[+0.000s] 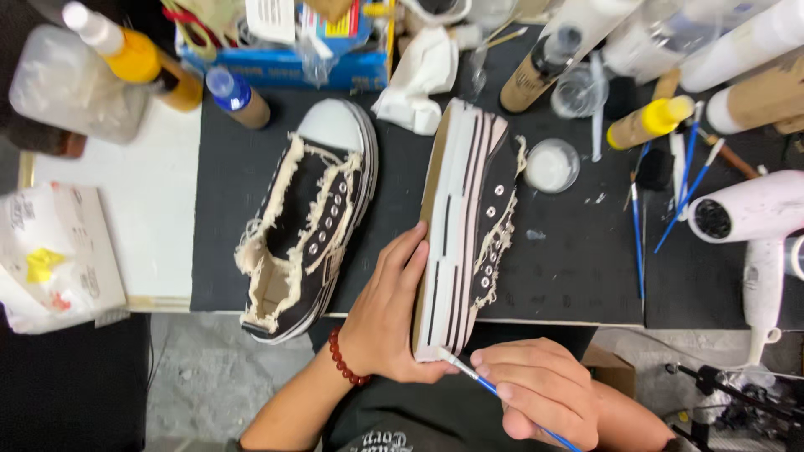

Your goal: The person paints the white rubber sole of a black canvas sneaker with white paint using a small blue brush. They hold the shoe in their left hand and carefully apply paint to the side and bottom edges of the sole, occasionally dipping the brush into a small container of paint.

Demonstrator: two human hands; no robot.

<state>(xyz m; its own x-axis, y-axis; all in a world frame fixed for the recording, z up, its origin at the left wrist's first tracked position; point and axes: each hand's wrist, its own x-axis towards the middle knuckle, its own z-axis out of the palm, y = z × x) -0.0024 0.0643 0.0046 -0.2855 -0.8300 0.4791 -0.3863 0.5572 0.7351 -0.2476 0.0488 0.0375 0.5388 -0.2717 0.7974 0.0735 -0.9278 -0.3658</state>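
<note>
L hand [387, 314] steadies tilted sneaker [466, 226]; R hand [544, 392] pinches brush [477, 378] at heel.

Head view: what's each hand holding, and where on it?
Left hand grips the black sneaker, tipped on its side, by the heel end of the sole. Right hand pinches a thin blue-handled brush near its tip, at the heel.

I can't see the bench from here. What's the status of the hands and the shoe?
Left hand steadies tilted sneaker on its side. Right hand holds fine paintbrush, tip at the white sole's heel end. Second sneaker lies alongside, apart. Nothing blocking.
</note>
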